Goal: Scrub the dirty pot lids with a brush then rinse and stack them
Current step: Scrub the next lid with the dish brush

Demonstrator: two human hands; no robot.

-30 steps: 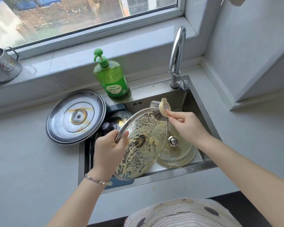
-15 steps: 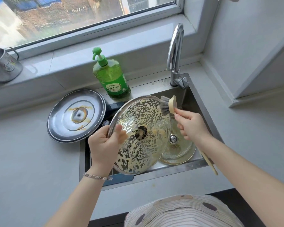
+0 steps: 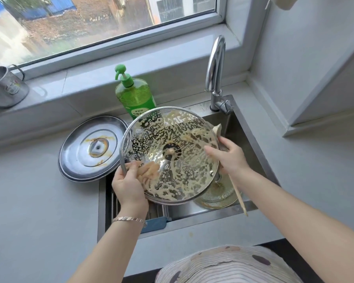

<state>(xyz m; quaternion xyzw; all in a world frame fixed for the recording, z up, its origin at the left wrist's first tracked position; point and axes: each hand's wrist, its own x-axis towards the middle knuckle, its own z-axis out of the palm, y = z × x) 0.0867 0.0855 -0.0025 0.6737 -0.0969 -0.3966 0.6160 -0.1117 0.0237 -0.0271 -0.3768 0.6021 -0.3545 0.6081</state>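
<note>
Glass lid (image 3: 182, 170), foam-smeared, was held tilted above the sink (image 3: 251, 139) | left hand (image 3: 129, 184) gripped its lower-left rim, fingers behind the glass | right hand (image 3: 229, 158) gripped the brush (image 3: 238, 193) at the lid's right edge | steel lid (image 3: 90, 148) lay on the counter (image 3: 29, 201) at the sink's left edge | second lid (image 3: 221, 198) lay in the sink

Daylight pours through the wide white-framed window (image 3: 114, 27) at the back, with brick walls and blue roofs blurred beyond the glass. Beneath it runs a glossy pale grey windowsill (image 3: 161, 56). The pale grey bench (image 3: 33, 201) wraps around a recessed stainless steel sink (image 3: 241, 127), with a curved chrome tap (image 3: 215, 64) behind it. A plain light grey wall (image 3: 315, 37) stands on the right.
</note>
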